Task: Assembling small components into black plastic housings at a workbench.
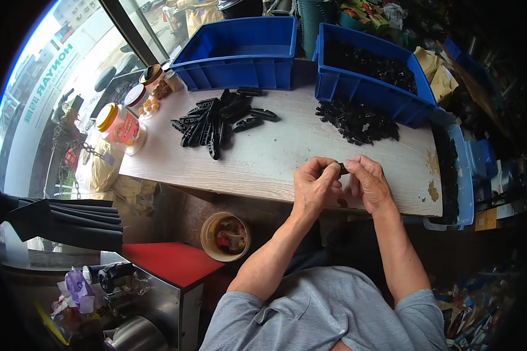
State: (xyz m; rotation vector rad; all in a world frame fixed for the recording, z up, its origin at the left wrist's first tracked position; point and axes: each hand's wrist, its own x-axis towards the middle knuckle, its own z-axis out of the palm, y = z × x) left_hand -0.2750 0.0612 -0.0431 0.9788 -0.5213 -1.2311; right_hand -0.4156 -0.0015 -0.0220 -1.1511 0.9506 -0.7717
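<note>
Close together at the table's front edge, both my hands pinch a small black part between their fingertips. My left hand has its fingers curled around one side of it. From the other side, the thumb and forefinger of my right hand press on it. Most of the part is hidden by my fingers, so its exact kind does not show. Beyond my hands lies a heap of small black plastic pieces. Further left on the pale wooden table is a pile of long black plastic parts.
An empty-looking blue crate stands at the back left. Another blue crate holds many small black pieces. Jars with lids line the left edge. A light-blue bin adjoins the right edge; a bucket sits on the floor.
</note>
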